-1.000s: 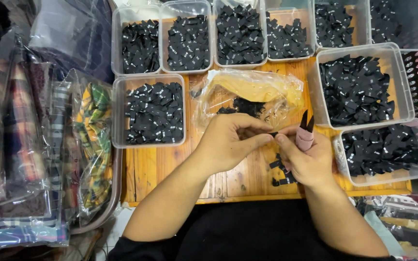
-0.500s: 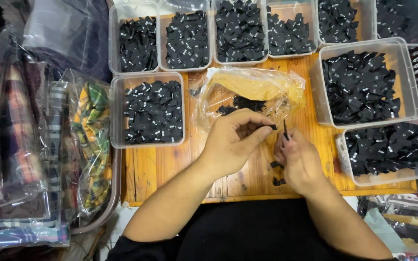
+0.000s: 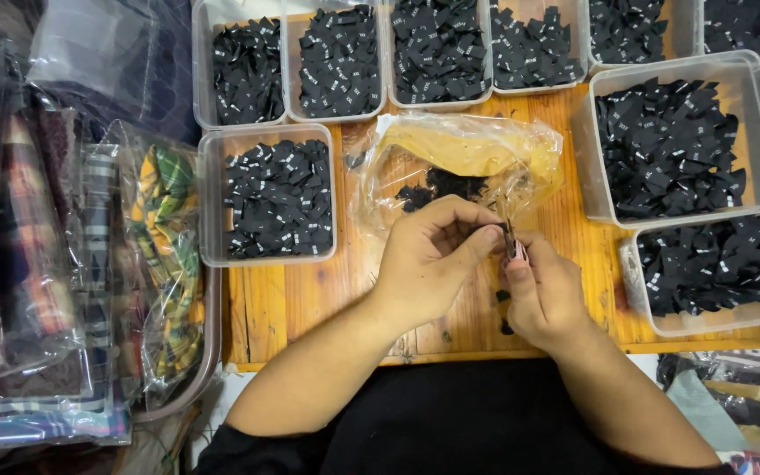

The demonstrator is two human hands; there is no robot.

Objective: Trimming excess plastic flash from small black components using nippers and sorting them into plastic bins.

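Note:
My left hand (image 3: pixel 433 264) and my right hand (image 3: pixel 545 295) meet over a wooden board (image 3: pixel 292 299). The right hand is closed on small pink-handled snips (image 3: pixel 512 244), whose dark blades point up and are mostly hidden by the fingers. With thumb and forefinger, the left hand pinches a small black label (image 3: pixel 496 230) right at the blades. Just beyond the hands lies a crumpled clear plastic bag (image 3: pixel 468 149) holding more black labels. A few loose black labels (image 3: pixel 504 297) lie on the board under my right hand.
Several clear plastic tubs of black labels ring the board: one at the left (image 3: pixel 270 198), a row along the back (image 3: pixel 433 53), two at the right (image 3: pixel 679 141). Bagged plaid fabrics (image 3: pixel 63 264) are piled at the far left.
My right hand has drawn in towards the left hand and turned, so the snips that stuck out plainly are now mostly hidden. The left hand has hardly moved.

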